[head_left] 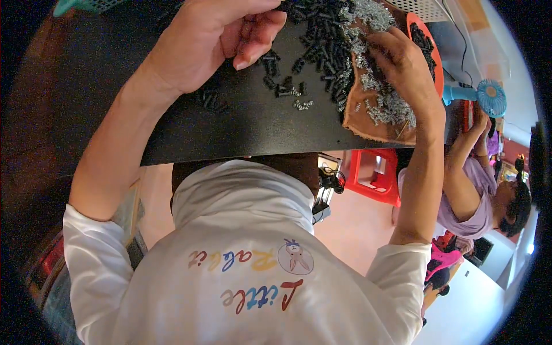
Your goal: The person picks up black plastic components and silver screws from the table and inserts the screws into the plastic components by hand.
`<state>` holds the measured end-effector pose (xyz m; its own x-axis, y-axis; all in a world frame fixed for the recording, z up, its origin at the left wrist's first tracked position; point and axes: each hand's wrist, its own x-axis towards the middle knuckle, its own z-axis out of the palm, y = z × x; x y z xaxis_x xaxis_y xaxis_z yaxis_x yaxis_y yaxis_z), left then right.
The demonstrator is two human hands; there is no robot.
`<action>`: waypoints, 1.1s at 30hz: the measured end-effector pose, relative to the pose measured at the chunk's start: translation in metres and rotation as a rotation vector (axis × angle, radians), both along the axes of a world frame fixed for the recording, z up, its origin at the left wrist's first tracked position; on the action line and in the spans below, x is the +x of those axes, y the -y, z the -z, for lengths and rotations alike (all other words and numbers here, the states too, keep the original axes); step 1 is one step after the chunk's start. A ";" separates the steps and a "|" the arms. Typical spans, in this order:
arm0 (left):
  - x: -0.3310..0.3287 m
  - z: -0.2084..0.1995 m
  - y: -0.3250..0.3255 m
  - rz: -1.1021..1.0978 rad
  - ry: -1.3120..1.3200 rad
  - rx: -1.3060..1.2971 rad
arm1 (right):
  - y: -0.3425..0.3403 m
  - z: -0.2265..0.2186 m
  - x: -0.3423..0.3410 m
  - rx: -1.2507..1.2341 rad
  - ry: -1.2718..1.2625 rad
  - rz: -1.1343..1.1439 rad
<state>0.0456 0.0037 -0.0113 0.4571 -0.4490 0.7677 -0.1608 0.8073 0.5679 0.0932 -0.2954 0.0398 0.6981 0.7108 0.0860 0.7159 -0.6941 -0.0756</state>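
My left hand (pixel 230 40) is above the dark tabletop (pixel 230 129) at the upper edge of the view. Its fingers curl in, and thumb and forefinger come together where the picture cuts off; what they pinch is hidden. To the right, my right hand (pixel 405 66) reaches into a pile of small silvery coil springs (pixel 388 109), its bent fingertips down among them. The springs lie on a brown cloth (pixel 362 123). Between my hands spreads a heap of short black cylindrical parts (pixel 325 46). A few loose springs (pixel 303 105) lie near the table's front.
An orange-rimmed dish (pixel 438 69) with dark parts stands right of my right hand, beside a small blue fan (pixel 490 98). Past it sits another person (pixel 474 195) with arms at the table. A red stool (pixel 368 178) stands below the table edge.
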 end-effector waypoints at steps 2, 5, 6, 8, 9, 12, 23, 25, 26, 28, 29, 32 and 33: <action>-0.001 -0.001 0.001 -0.005 0.007 0.009 | 0.000 -0.002 0.003 -0.013 0.003 0.003; -0.005 0.001 -0.002 -0.014 0.010 0.007 | -0.005 0.000 0.005 0.002 -0.007 -0.039; -0.008 0.002 -0.004 -0.035 -0.005 0.008 | -0.008 0.002 0.003 0.027 0.010 -0.012; -0.012 0.000 -0.013 -0.058 -0.020 0.013 | -0.018 0.002 -0.003 0.056 0.027 0.012; -0.014 -0.001 -0.017 -0.058 -0.010 0.017 | -0.021 0.001 -0.008 0.127 0.021 0.062; -0.046 -0.033 -0.017 -0.164 -0.458 0.173 | -0.025 -0.003 -0.020 0.325 -0.033 0.111; -0.062 -0.037 -0.013 -0.053 -0.946 0.223 | -0.122 -0.031 -0.092 1.068 -0.523 0.126; -0.062 -0.036 -0.012 -0.034 -0.946 0.209 | -0.131 -0.036 -0.100 0.902 -0.438 0.220; -0.062 -0.036 -0.011 -0.008 -0.945 0.197 | -0.129 -0.032 -0.095 0.901 -0.438 0.217; -0.061 -0.037 -0.010 -0.007 -0.932 0.195 | -0.123 -0.018 -0.080 1.057 -0.437 -0.039; -0.061 -0.037 -0.009 -0.004 -0.920 0.195 | -0.123 -0.016 -0.080 1.055 -0.440 -0.042; -0.060 -0.035 -0.008 -0.035 -0.890 0.190 | -0.135 -0.024 -0.093 0.971 -0.273 0.010; -0.059 -0.034 -0.009 -0.066 -0.870 0.189 | -0.144 -0.040 -0.102 0.792 -0.108 -0.036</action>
<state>-0.0138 0.0123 0.0230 0.8728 -0.4852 0.0528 0.3466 0.6923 0.6329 -0.0090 -0.1510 0.0803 0.7095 0.4888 0.5077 0.6972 -0.3819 -0.6067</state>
